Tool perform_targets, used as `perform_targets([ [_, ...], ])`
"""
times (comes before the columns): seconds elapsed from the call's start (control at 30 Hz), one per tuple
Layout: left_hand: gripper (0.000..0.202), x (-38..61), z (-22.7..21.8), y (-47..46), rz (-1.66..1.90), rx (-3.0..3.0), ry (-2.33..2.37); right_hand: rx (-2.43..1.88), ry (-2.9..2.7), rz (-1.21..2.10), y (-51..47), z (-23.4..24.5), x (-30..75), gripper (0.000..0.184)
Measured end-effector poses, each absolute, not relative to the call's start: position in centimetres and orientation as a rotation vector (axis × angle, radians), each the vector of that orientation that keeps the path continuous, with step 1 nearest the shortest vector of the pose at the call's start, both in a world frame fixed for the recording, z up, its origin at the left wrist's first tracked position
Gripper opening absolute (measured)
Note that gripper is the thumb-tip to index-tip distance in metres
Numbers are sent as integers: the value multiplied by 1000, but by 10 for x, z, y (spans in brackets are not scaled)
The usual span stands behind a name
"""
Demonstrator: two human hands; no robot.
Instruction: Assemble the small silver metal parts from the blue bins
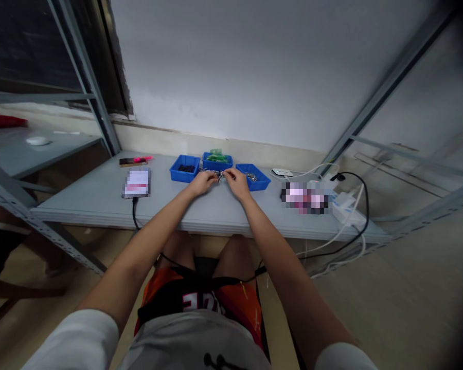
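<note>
My left hand (203,181) and my right hand (236,181) meet over the grey table (100,200), just in front of three blue trays. Both hands are curled, pinching a small metal part (220,175) between their fingertips. The left tray (184,168) holds small dark pieces. Green parts lie in the middle tray (216,161). Shiny metal bits lie in the right tray (253,176). What exactly the fingers pinch is too small to name.
A phone (137,183) with a black cable lies at the left of the table, with a dark bar and pink marker (134,161) behind it. White chargers and cables (343,205) crowd the right end. Metal shelf frames stand on both sides.
</note>
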State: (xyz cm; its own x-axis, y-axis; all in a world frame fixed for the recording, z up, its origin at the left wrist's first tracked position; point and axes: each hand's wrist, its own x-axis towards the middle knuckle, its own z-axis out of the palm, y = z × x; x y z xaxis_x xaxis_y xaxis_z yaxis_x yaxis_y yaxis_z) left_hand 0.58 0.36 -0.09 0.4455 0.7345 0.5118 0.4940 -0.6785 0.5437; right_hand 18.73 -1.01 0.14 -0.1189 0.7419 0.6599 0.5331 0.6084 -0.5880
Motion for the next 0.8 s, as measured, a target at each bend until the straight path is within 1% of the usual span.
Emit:
perform_targets([
  [0.13, 17, 4, 3, 4, 1354, 2335, 1159, -1051, -1753, 386, -5, -1, 192, 23],
  [0.23, 16, 4, 4, 5, 1425, 2329, 1176, -1080, -1869, 460, -6, -4, 190, 21],
  [0.4, 15, 5, 4, 2, 1351, 2386, 1104, -1126, -2077, 486, -12, -6, 185, 18],
  [0.6, 16, 5, -1, 8, 1336, 2292, 1206, -1140, -1863, 311, -6, -4, 189, 19],
  [0.8, 15, 6, -7, 7, 975, 2388, 1032, -1030, -1798, 270, -7, -1, 186, 23],
])
